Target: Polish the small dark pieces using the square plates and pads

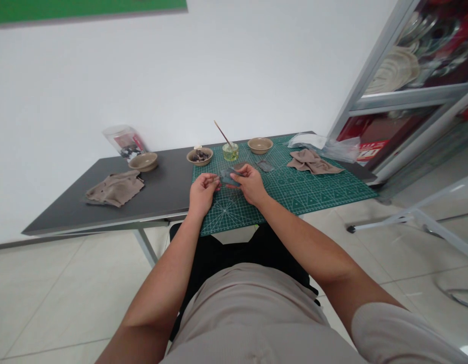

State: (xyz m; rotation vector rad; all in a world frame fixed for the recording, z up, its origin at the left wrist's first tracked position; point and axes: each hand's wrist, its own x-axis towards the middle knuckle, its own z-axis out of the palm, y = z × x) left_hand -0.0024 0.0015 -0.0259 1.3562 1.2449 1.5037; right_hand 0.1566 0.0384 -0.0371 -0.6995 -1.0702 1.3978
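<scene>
Over the green cutting mat (310,189), both hands work at a small see-through plastic bag (229,176), greyish and blurred. My right hand (252,184) pinches it between thumb and fingers from the right. At its left edge are the closed fingertips of my left hand (202,194), thumb against fingers. What the bag contains, if anything, I cannot make out. Just beyond my right hand lies another small clear packet (265,165). Behind the hands stands a glass jar (230,152) of yellowish liquid with a thin wooden-handled stick (221,132) leaning in it.
A brown bowl (199,162) holds dark pieces; other brown bowls (260,151) (143,167) stand at the back and left. Crumpled brown cloths (116,188) (312,161) lie on both sides. A clear plastic tub (124,141) and a plastic bag (325,145) sit near the wall.
</scene>
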